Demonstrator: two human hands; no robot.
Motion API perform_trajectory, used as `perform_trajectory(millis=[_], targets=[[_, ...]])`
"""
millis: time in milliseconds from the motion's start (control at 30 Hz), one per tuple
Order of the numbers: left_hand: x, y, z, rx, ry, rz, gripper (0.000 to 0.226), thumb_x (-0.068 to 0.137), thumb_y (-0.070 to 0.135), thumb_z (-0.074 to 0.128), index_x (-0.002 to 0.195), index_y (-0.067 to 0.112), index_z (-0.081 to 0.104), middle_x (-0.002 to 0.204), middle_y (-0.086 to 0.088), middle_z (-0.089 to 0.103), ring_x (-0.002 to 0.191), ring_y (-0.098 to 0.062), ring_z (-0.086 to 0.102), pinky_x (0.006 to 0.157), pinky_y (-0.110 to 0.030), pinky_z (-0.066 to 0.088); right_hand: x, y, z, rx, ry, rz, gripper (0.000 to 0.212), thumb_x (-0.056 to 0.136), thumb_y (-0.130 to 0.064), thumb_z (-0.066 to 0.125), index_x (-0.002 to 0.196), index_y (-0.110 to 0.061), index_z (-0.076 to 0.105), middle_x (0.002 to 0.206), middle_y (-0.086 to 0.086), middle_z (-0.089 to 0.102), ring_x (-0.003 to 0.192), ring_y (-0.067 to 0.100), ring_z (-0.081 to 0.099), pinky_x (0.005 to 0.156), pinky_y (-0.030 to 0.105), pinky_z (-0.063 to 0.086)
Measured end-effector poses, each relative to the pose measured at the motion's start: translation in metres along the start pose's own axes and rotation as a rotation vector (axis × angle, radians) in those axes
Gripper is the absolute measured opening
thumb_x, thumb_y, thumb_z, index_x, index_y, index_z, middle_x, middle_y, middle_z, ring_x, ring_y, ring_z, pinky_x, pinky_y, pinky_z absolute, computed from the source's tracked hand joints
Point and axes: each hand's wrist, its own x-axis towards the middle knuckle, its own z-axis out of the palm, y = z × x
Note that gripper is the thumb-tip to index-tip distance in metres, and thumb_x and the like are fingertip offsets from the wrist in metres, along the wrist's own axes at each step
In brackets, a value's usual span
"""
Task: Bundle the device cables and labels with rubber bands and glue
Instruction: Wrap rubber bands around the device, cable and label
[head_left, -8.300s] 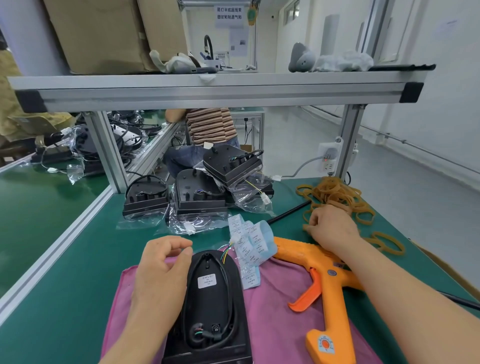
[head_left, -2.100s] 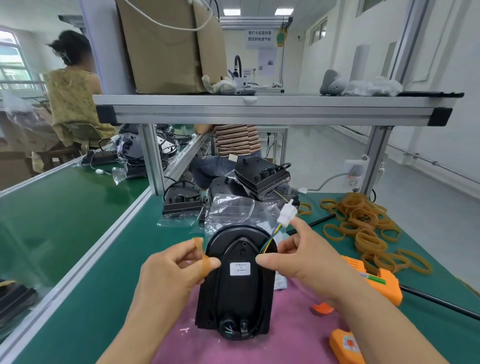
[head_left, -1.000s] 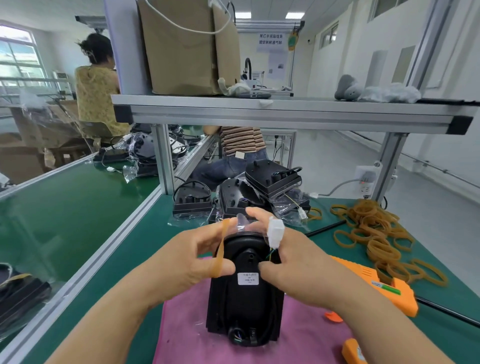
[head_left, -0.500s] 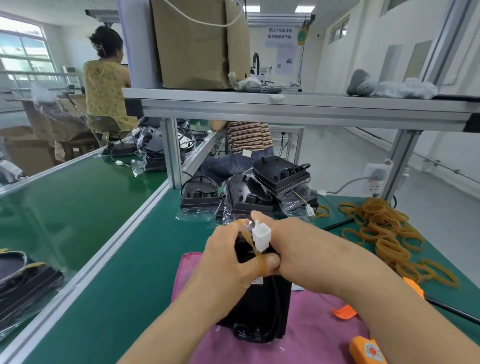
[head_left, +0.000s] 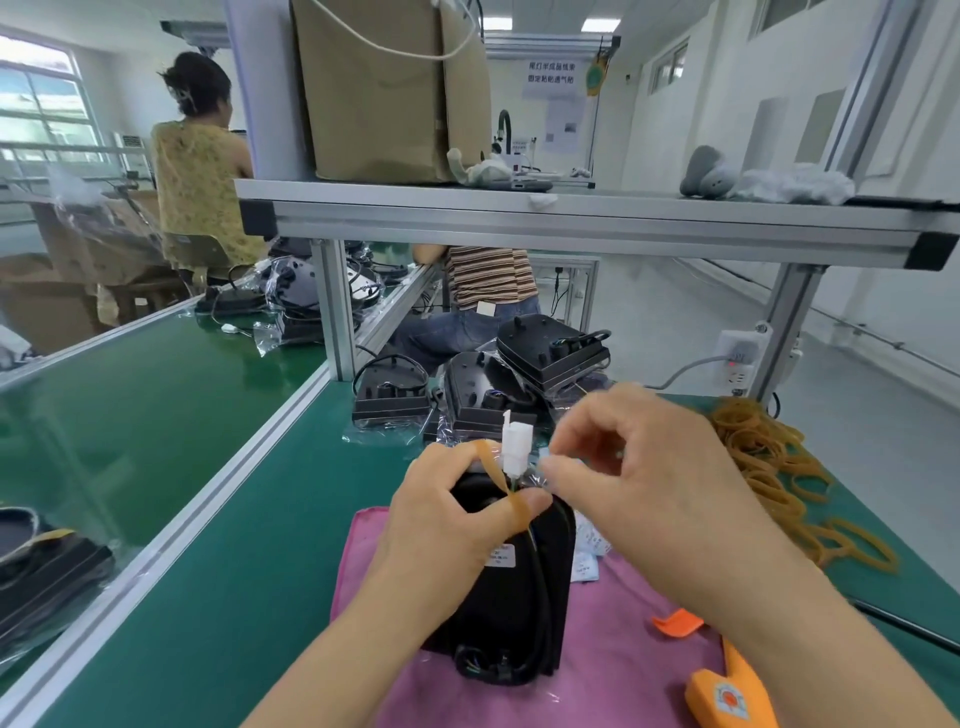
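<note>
A black device (head_left: 511, 597) stands tilted on a pink cloth (head_left: 613, 660), its cable looped along its back. My left hand (head_left: 452, 525) grips the device's top, with a tan rubber band (head_left: 496, 475) stretched between its forefinger and thumb. A white connector (head_left: 513, 447) sticks up between both hands, the band running just behind its wires. My right hand (head_left: 634, 467) has curled fingers beside the connector and pinches the clear plastic and wires there. White labels (head_left: 587, 553) peek out to the right of the device.
A pile of tan rubber bands (head_left: 769, 467) lies on the green bench at right. The orange glue gun (head_left: 727, 686) lies at lower right. More black devices in clear bags (head_left: 498, 384) sit behind. An aluminium shelf spans overhead. Two persons sit beyond.
The left hand has stretched the rubber band wider behind the connector. My right hand has lifted its fingers off the left hand and opened a gap. The view has turned slightly left.
</note>
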Motion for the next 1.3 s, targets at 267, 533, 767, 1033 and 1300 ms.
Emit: perform_trajectory(millis=[267, 533, 767, 1033, 1300], targets=[[-0.003, 0.001, 0.001, 0.039, 0.019, 0.012, 0.034, 0.049, 0.062, 0.047, 0.077, 0.044, 0.054, 0.082, 0.021, 0.050, 0.072, -0.002, 0.045, 0.059, -0.023, 0.031, 0.005, -0.030, 0.021, -0.340, -0.072, 0.033, 0.032, 0.081, -0.054, 0.061, 0.078, -0.023, 0.067, 0.082, -0.006, 0.060, 0.081, 0.013, 0.056, 0.069, 0.031, 0.049], [-0.004, 0.001, 0.000, 0.054, 0.002, -0.026, 0.035, 0.050, 0.062, 0.051, 0.084, 0.052, 0.052, 0.085, 0.016, 0.054, 0.075, 0.002, 0.048, 0.058, -0.022, 0.032, 0.004, -0.034, 0.022, -0.320, -0.141, 0.029, 0.015, 0.088, -0.034, 0.053, 0.082, -0.021, 0.058, 0.088, -0.005, 0.056, 0.084, 0.016, 0.054, 0.067, 0.031, 0.042], [-0.003, -0.002, 0.000, 0.049, 0.000, 0.038, 0.039, 0.054, 0.062, 0.060, 0.091, 0.049, 0.062, 0.095, 0.023, 0.055, 0.090, 0.001, 0.054, 0.068, -0.019, 0.037, 0.000, -0.035, 0.014, -0.383, -0.224, 0.068, 0.020, 0.096, -0.040, 0.047, 0.088, -0.022, 0.051, 0.091, -0.005, 0.052, 0.084, 0.016, 0.049, 0.067, 0.031, 0.038], [-0.003, 0.000, -0.001, 0.074, 0.003, 0.029, 0.043, 0.050, 0.066, 0.051, 0.093, 0.058, 0.055, 0.099, 0.028, 0.053, 0.091, 0.006, 0.051, 0.063, -0.015, 0.035, -0.013, -0.030, 0.007, 0.004, -0.222, 0.165, 0.014, 0.083, -0.023, 0.054, 0.073, -0.013, 0.054, 0.082, 0.000, 0.062, 0.079, 0.017, 0.057, 0.074, 0.041, 0.050], [-0.010, 0.002, -0.004, 0.054, 0.007, 0.046, 0.021, 0.068, 0.043, 0.064, 0.076, 0.059, 0.052, 0.088, 0.027, 0.053, 0.079, 0.002, 0.050, 0.061, -0.019, 0.032, -0.013, -0.032, 0.010, 0.604, -0.223, 0.201, 0.008, 0.079, -0.014, 0.063, 0.075, -0.009, 0.059, 0.074, 0.002, 0.075, 0.079, 0.021, 0.070, 0.084, 0.050, 0.056]])
